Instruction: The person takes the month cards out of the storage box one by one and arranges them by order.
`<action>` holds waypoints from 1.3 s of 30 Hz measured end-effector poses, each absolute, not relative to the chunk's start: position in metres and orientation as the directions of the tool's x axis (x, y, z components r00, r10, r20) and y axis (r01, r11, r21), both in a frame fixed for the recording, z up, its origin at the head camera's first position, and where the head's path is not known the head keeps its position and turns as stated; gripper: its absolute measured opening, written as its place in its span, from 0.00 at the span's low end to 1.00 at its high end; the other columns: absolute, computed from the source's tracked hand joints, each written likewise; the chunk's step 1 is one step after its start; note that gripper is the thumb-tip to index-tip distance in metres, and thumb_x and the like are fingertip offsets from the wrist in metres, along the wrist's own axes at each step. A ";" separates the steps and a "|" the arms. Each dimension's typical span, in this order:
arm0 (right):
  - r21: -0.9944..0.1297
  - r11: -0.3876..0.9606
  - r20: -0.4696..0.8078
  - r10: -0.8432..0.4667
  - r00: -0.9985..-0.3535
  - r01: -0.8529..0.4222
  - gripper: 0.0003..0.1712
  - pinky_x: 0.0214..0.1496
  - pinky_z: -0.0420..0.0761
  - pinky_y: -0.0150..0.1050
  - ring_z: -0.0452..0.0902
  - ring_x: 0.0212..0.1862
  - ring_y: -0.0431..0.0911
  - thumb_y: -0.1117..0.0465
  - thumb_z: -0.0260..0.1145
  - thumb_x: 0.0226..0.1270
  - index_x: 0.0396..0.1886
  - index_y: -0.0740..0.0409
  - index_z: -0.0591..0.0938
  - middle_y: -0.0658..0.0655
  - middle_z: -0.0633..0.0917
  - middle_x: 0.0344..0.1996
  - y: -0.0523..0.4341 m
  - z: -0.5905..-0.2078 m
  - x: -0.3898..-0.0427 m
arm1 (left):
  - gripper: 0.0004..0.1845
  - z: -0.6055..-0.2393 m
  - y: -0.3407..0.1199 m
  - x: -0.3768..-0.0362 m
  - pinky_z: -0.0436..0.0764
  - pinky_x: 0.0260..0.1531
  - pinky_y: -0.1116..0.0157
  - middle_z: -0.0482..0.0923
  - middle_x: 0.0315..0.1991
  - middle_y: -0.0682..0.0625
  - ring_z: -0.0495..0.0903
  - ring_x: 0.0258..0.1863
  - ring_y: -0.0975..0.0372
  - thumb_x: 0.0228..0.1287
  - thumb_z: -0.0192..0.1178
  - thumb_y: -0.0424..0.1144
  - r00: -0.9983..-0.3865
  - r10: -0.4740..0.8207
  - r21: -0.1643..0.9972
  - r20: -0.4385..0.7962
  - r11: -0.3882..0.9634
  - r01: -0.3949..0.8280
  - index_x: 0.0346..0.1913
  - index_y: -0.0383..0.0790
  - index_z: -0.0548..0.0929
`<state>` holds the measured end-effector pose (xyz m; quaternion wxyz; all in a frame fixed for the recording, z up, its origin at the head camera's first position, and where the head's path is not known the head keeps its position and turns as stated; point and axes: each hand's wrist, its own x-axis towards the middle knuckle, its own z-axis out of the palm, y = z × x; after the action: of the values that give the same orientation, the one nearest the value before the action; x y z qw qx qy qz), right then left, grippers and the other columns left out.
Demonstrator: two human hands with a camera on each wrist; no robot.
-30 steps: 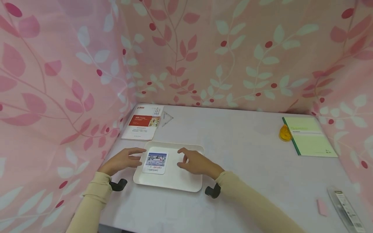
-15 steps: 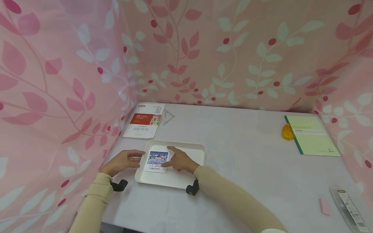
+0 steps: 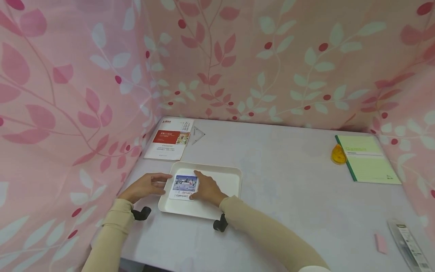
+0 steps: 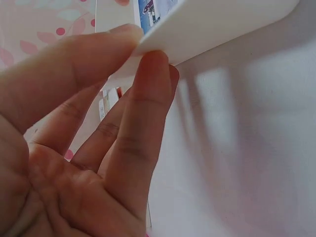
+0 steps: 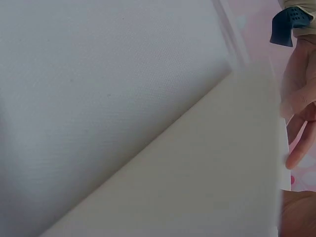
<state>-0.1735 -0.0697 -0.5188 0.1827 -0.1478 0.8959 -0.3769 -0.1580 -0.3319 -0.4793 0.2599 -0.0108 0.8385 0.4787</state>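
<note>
A white tray [image 3: 181, 208] lies on the table, holding a white picture card [image 3: 185, 184] printed with a snowy scene and the word January. At the tray's left rim, my left hand [image 3: 145, 187] pinches the edge; the left wrist view shows one fingertip above the rim [image 4: 212, 34] and others beneath it. My right hand [image 3: 209, 189] reaches over the tray from the right. Its thumb and forefinger grip the card's right side, near the upper and lower corners. The right wrist view holds mostly tray wall [image 5: 222, 168] and hides the right fingertips.
Behind the tray lie a white and red booklet [image 3: 166, 145] and a clear set square [image 3: 198, 135]. To the right are a green notebook [image 3: 368, 158], a yellow teardrop-shaped item [image 3: 338, 155], a pink eraser [image 3: 381, 243] and a clear packaged item [image 3: 410, 245]. Floral curtains [image 3: 258, 75] enclose the table.
My right hand has moved left across the tray to the card and now holds its right side. My left hand stays at the tray's left rim.
</note>
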 end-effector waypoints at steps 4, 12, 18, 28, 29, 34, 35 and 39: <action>-0.714 0.684 -0.194 -0.399 -0.896 -0.149 0.62 0.63 0.78 0.47 0.81 0.41 0.50 0.56 0.88 0.45 0.78 0.62 0.65 0.61 0.87 0.39 -0.068 -0.519 -0.176 | 0.31 -0.478 -0.329 -0.159 0.78 0.60 0.47 0.72 0.70 0.34 0.71 0.68 0.39 0.62 0.70 0.31 -0.870 0.220 0.795 -0.441 0.546 -0.265 0.70 0.38 0.77; -0.719 0.673 -0.168 -0.411 -0.896 -0.174 0.61 0.45 0.80 0.41 0.75 0.27 0.43 0.56 0.87 0.47 0.78 0.65 0.63 0.51 0.80 0.22 -0.064 -0.518 -0.176 | 0.31 -0.479 -0.327 -0.162 0.77 0.61 0.48 0.72 0.69 0.35 0.72 0.68 0.40 0.60 0.71 0.31 -0.882 0.189 0.796 -0.431 0.540 -0.273 0.68 0.39 0.79; -0.740 0.647 -0.107 -0.382 -0.918 -0.183 0.60 0.42 0.81 0.41 0.77 0.35 0.47 0.57 0.87 0.47 0.77 0.60 0.64 0.58 0.76 0.47 -0.063 -0.519 -0.168 | 0.31 -0.477 -0.326 -0.163 0.78 0.61 0.48 0.72 0.70 0.34 0.71 0.68 0.39 0.60 0.71 0.30 -0.884 0.195 0.801 -0.426 0.535 -0.268 0.69 0.38 0.78; -0.793 0.550 0.057 -0.362 -0.930 -0.263 0.54 0.66 0.74 0.54 0.82 0.53 0.55 0.66 0.82 0.53 0.77 0.58 0.64 0.61 0.86 0.49 -0.055 -0.522 -0.164 | 0.33 -0.484 -0.330 -0.166 0.74 0.64 0.45 0.70 0.72 0.36 0.70 0.70 0.40 0.60 0.72 0.33 -0.880 0.196 0.808 -0.432 0.517 -0.281 0.70 0.41 0.78; -0.791 0.551 0.060 -0.362 -0.930 -0.266 0.54 0.66 0.74 0.53 0.82 0.51 0.53 0.65 0.82 0.54 0.78 0.58 0.64 0.59 0.87 0.46 -0.054 -0.522 -0.165 | 0.33 -0.485 -0.331 -0.166 0.73 0.64 0.45 0.70 0.72 0.36 0.69 0.70 0.40 0.60 0.72 0.33 -0.879 0.196 0.809 -0.435 0.513 -0.286 0.70 0.41 0.78; -0.829 0.516 0.017 -0.366 -0.931 -0.217 0.53 0.46 0.80 0.41 0.76 0.29 0.43 0.63 0.82 0.55 0.79 0.61 0.65 0.54 0.85 0.40 -0.039 -0.513 -0.166 | 0.33 -0.489 -0.334 -0.163 0.75 0.64 0.47 0.69 0.73 0.37 0.69 0.71 0.41 0.59 0.73 0.34 -0.870 0.186 0.814 -0.457 0.482 -0.324 0.70 0.41 0.78; -0.842 0.503 -0.001 -0.362 -0.932 -0.195 0.54 0.41 0.80 0.39 0.76 0.27 0.41 0.63 0.82 0.55 0.79 0.61 0.64 0.54 0.85 0.41 -0.034 -0.509 -0.165 | 0.33 -0.490 -0.335 -0.162 0.75 0.63 0.47 0.69 0.73 0.36 0.68 0.71 0.41 0.60 0.73 0.34 -0.868 0.190 0.816 -0.459 0.476 -0.327 0.70 0.41 0.78; -0.893 0.440 -0.050 -0.308 -0.950 -0.096 0.54 0.31 0.74 0.35 0.74 0.24 0.40 0.63 0.82 0.56 0.79 0.59 0.64 0.56 0.85 0.43 0.003 -0.489 -0.166 | 0.33 -0.492 -0.339 -0.157 0.77 0.62 0.50 0.70 0.72 0.36 0.69 0.71 0.41 0.61 0.72 0.33 -0.869 0.192 0.822 -0.457 0.463 -0.330 0.71 0.40 0.77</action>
<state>-0.1657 0.0033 -0.4894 0.1029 -0.1200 0.8422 -0.5155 -0.1569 -0.3388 -0.4916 0.2527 -0.0424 0.8172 0.5163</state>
